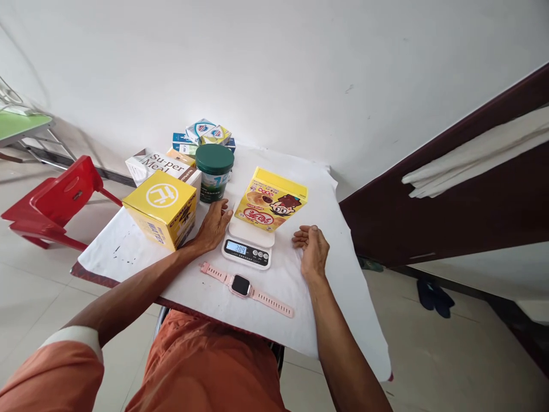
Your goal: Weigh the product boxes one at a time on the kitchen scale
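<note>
A white kitchen scale (247, 253) sits on the table, its lit display showing what looks like 389. On its platform stands a yellow snack box (272, 200) with a cartoon face. My left hand (214, 225) rests to the left of the scale, holding nothing, its fingers loosely extended near the green-lidded canister (214, 171). To the right of the scale, my right hand (312, 249) lies on its side, empty, with fingers loosely bent and apart from the box. In front of the scale, a pink-strapped smartwatch (241, 285) is laid out flat.
Left of the canister are a yellow carton (160, 200) and a white Su-per Meal box (167, 166). Several small boxes (203, 133) are piled at the back by the wall. A red chair (64, 197) stands left of the cloth-covered table (343, 309). Dark slippers (435, 297) lie on the floor.
</note>
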`<state>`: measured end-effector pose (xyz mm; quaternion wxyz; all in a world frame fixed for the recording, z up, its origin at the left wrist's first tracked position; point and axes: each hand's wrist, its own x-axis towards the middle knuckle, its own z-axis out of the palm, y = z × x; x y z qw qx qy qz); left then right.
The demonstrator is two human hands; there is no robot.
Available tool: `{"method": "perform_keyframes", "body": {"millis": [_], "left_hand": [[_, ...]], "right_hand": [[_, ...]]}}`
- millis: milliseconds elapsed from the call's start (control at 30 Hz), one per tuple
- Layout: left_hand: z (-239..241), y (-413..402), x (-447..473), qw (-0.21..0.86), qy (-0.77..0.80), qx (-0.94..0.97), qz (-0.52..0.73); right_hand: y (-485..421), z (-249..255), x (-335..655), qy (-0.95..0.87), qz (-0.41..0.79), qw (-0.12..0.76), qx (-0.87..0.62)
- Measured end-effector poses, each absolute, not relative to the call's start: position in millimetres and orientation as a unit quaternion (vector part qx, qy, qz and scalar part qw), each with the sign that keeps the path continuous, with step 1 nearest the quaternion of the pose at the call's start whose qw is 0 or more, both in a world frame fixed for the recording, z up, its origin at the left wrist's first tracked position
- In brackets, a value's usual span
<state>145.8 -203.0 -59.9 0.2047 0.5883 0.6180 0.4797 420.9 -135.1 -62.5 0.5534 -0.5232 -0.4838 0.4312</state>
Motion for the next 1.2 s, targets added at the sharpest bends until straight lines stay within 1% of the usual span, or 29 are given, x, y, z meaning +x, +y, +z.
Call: {"method": "perform_keyframes", "body": {"millis": [133, 267, 400, 533, 633, 733, 800, 867, 967, 1033, 1133, 1200], "left_hand": [[-60.7, -202.3, 145.3, 0.202, 0.617, 0.591, 0.478], [-61.5, -202.5, 145.6, 0.200, 0.613, 0.594, 0.481], [-62.2, -201.9, 145.4, 0.202, 0.611, 0.594, 0.483], [-61.4, -201.4, 144.6, 0.203, 0.616, 0.585, 0.487], [-59.7, -202.1, 144.3, 0.208, 0.621, 0.578, 0.487], [-57.5, -203.4, 144.5, 0.209, 0.625, 0.575, 0.485], [-56.2, -204.2, 145.0, 0.208, 0.626, 0.575, 0.484], [-55.1, -204.7, 145.8, 0.208, 0.626, 0.574, 0.484], [-53.8, -204.7, 147.1, 0.214, 0.626, 0.574, 0.482], [-53.2, -204.6, 148.0, 0.220, 0.626, 0.572, 0.482], [-52.9, -204.6, 149.3, 0.231, 0.630, 0.563, 0.482], [-52.8, -204.7, 150.0, 0.237, 0.628, 0.562, 0.483]], "right_hand": [[-137.1, -61.4, 420.3, -0.528, 0.405, 0.534, -0.522], [-136.7, -56.9, 423.9, -0.520, 0.438, 0.524, -0.513], [-135.0, -36.3, 422.1, -0.563, 0.487, 0.477, -0.467], [-128.6, -10.5, 404.8, -0.647, 0.480, 0.426, -0.411], [-121.3, 0.0, 389.6, -0.678, 0.468, 0.396, -0.404], [-113.5, 2.8, 382.9, -0.688, 0.471, 0.385, -0.397], [-105.1, 3.0, 385.8, -0.685, 0.465, 0.395, -0.399], [-91.4, 2.2, 394.4, -0.673, 0.434, 0.433, -0.415], [-63.1, -3.5, 412.6, -0.651, 0.350, 0.492, -0.461], [-44.0, -11.8, 423.4, -0.643, 0.299, 0.483, -0.514], [-18.6, -28.7, 432.4, -0.627, 0.272, 0.445, -0.579], [-0.8, -39.0, 434.3, -0.620, 0.236, 0.443, -0.603]]}}
